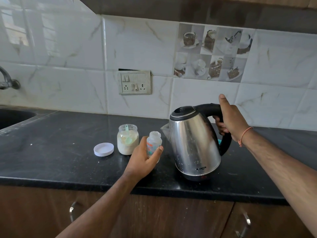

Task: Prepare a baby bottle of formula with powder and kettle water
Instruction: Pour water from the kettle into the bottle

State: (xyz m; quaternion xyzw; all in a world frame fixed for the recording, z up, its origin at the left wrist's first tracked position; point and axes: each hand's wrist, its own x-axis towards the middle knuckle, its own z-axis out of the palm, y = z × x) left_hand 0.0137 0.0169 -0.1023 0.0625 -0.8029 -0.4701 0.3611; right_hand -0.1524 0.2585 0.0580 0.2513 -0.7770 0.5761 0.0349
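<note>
Black stone counter (pixel 60 143): runs the width of the frame beneath a white tiled wall, with wooden cabinet doors below its front edge.
Kettle (pixel 193 145): stainless steel, black handle and lid, at the counter's middle, right of the bottle; whether its base sits on the stone or is raised cannot be told. Its spout points left, just beside the bottle's open neck.
Right hand (pixel 228 117): fingers wrapped round the kettle's handle, thumb raised straight up; an orange thread circles the wrist.
Left hand (pixel 145 158): thumb and fingers curled round the baby bottle.
Powder jar (pixel 127 140): clear, lidless, about half full of pale powder, a green scoop (pixel 127 138) inside; stands behind the left hand, toward mid-counter.
Baby bottle (pixel 153 143): clear with printed colours, uncapped, upright in the left hand.
White lid (pixel 103 149): lies flat, just left of the jar.
</note>
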